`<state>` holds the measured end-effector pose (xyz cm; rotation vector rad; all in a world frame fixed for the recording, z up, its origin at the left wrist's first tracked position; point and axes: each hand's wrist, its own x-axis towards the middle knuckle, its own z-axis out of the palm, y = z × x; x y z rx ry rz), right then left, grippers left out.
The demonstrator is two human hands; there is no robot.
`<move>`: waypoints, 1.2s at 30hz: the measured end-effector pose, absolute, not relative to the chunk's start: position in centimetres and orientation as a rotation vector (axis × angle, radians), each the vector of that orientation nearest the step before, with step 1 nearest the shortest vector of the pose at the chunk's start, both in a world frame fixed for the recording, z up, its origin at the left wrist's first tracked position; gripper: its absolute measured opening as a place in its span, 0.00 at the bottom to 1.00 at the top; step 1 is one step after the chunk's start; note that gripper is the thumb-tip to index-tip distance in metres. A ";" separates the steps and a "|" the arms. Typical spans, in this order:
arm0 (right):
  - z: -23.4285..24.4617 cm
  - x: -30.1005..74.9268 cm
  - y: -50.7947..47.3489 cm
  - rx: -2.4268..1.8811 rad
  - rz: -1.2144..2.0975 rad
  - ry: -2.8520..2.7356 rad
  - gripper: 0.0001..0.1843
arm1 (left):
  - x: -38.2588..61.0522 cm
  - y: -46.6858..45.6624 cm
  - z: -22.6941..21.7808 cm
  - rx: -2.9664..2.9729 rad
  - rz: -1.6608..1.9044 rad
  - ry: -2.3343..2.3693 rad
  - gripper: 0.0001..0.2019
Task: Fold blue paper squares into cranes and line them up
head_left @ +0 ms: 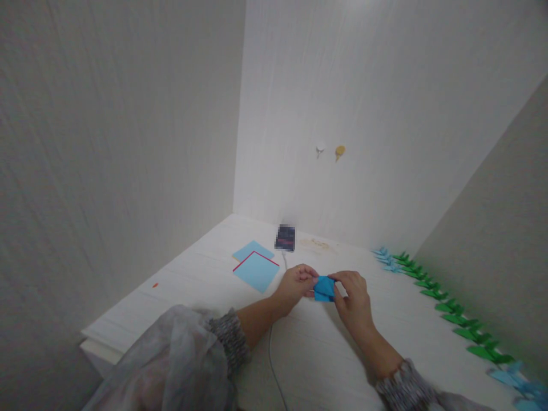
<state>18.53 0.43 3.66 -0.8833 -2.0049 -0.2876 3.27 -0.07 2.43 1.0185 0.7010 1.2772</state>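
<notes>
A small folded piece of blue paper (324, 288) is held above the white table (205, 268) between both hands. My left hand (296, 283) pinches its left edge with fingers closed. Fingertips of my right hand (353, 297) pinch the top and right side of the paper. Both forearms reach in from the bottom of the view in grey knitted cuffs.
Two stacks of light blue paper squares (257, 265) lie left of the hands, one with a red sheet under it. A blurred dark phone (285, 237) with a cable (274, 354) stands behind. A row of green and blue folded paper figures (449, 305) lines the right wall.
</notes>
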 end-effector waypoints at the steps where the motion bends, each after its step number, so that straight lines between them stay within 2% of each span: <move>1: 3.7 18.5 0.4 -0.881 -0.288 -2.003 0.06 | 3.3 -0.1 2.4 1.015 1.274 0.700 0.15; 11: 3.7 18.8 0.5 -0.798 -0.344 -2.040 0.06 | 3.1 -0.3 2.4 1.042 1.204 0.636 0.20; 26: 3.6 17.9 0.2 -0.824 -0.252 -1.987 0.13 | 3.1 -0.1 3.0 1.090 1.433 0.739 0.15; 36: 3.4 17.9 0.5 -0.731 -0.319 -2.022 0.13 | 3.5 -0.3 2.8 1.084 1.372 0.687 0.16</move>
